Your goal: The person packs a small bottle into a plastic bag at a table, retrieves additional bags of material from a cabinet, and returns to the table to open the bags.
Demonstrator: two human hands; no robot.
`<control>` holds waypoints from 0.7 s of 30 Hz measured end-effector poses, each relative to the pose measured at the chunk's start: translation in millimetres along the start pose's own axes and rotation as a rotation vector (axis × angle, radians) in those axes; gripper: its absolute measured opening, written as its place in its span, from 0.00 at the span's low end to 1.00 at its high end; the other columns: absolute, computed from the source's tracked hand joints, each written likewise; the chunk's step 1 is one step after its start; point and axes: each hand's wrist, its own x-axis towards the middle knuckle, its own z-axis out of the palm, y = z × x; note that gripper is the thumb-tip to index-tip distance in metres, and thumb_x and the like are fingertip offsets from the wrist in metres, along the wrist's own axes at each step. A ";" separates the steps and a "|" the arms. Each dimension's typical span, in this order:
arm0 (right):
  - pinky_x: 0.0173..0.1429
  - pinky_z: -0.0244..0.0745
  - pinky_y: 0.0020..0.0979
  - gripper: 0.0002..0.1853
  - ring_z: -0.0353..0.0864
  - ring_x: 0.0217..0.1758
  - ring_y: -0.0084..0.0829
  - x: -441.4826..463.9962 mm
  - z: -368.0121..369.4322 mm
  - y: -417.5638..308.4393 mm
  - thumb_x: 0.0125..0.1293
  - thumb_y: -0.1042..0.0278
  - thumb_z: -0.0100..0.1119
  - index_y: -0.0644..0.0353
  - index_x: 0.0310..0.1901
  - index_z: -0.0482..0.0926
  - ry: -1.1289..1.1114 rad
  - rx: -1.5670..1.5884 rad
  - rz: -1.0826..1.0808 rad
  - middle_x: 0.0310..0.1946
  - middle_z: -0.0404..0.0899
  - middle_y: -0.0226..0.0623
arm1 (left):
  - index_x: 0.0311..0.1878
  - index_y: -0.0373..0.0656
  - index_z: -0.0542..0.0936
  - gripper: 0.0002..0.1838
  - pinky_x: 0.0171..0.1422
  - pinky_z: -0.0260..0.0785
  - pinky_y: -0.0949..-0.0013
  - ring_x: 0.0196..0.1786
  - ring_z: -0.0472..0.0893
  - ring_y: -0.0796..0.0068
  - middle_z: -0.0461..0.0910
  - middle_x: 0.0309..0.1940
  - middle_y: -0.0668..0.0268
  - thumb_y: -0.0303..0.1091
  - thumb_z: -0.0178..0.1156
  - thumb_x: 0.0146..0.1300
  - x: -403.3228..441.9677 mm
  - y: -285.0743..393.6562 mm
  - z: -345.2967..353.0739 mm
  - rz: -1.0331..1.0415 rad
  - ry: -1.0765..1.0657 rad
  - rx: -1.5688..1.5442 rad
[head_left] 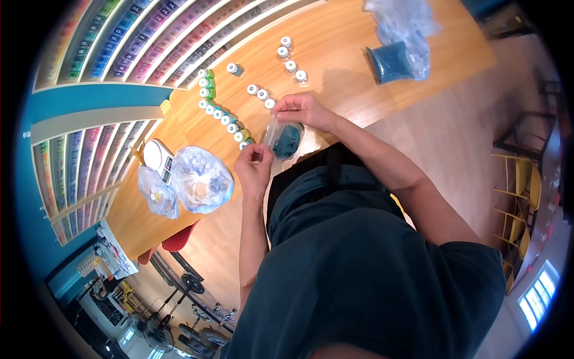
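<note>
A small clear plastic zip bag [287,142] with dark teal contents hangs at the table's front edge, close to my body. My left hand [253,166] pinches one end of its top strip between thumb and fingers. The other end of that strip is in the pinch of my right hand [306,112]. Whether the bag's mouth is sealed, I cannot tell. Just beyond the bag, a row of small white-lidded jars [224,119] curves across the table, some with green or teal contents. More white-lidded jars [262,94] stand near my right hand.
On the wooden table [335,66] lie a larger teal-filled bag [391,62], crumpled clear plastic [406,21], a big clear bag [202,179] and a white scale [157,155]. Racks of coloured items [149,36] line the wall side. A red chair [180,237] is by the table's edge.
</note>
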 end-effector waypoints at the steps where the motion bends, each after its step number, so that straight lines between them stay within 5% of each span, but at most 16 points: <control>1: 0.52 0.77 0.23 0.07 0.82 0.44 0.20 -0.4 0.8 -2.8 0.69 0.74 0.65 0.66 0.45 0.82 -0.005 0.015 0.013 0.40 0.84 0.32 | 0.35 0.33 0.83 0.06 0.39 0.72 0.75 0.30 0.77 0.82 0.81 0.25 0.69 0.27 0.68 0.61 0.6 0.0 0.3 -0.010 -0.001 -0.013; 10: 0.55 0.76 0.23 0.06 0.81 0.47 0.18 7.9 -7.8 20.6 0.70 0.74 0.64 0.65 0.46 0.82 -0.039 -0.040 -0.037 0.42 0.84 0.30 | 0.35 0.34 0.83 0.05 0.38 0.71 0.76 0.29 0.76 0.84 0.80 0.25 0.71 0.26 0.67 0.60 2.0 -3.0 3.2 -0.028 0.006 -0.038; 16: 0.66 0.73 0.33 0.39 0.75 0.64 0.27 -7.8 -20.9 12.5 0.56 0.76 0.77 0.64 0.70 0.68 -0.208 -0.139 0.017 0.62 0.76 0.38 | 0.35 0.34 0.83 0.04 0.40 0.70 0.76 0.31 0.75 0.84 0.80 0.26 0.71 0.25 0.67 0.60 -1.8 6.9 3.4 -0.020 -0.003 -0.085; 19: 0.71 0.70 0.35 0.55 0.71 0.70 0.32 -12.6 -17.4 -0.5 0.47 0.76 0.82 0.63 0.76 0.57 -0.378 -0.297 0.181 0.69 0.69 0.39 | 0.36 0.35 0.82 0.04 0.42 0.70 0.77 0.33 0.76 0.84 0.80 0.28 0.72 0.24 0.67 0.61 -6.4 24.2 1.3 0.025 -0.050 -0.138; 21: 0.72 0.68 0.33 0.60 0.72 0.69 0.32 -15.3 -4.9 -11.9 0.41 0.70 0.86 0.62 0.76 0.56 -0.421 -0.356 0.088 0.68 0.70 0.41 | 0.38 0.35 0.82 0.04 0.44 0.69 0.78 0.35 0.76 0.84 0.81 0.30 0.72 0.24 0.67 0.62 -7.5 42.0 -5.9 0.027 -0.074 -0.216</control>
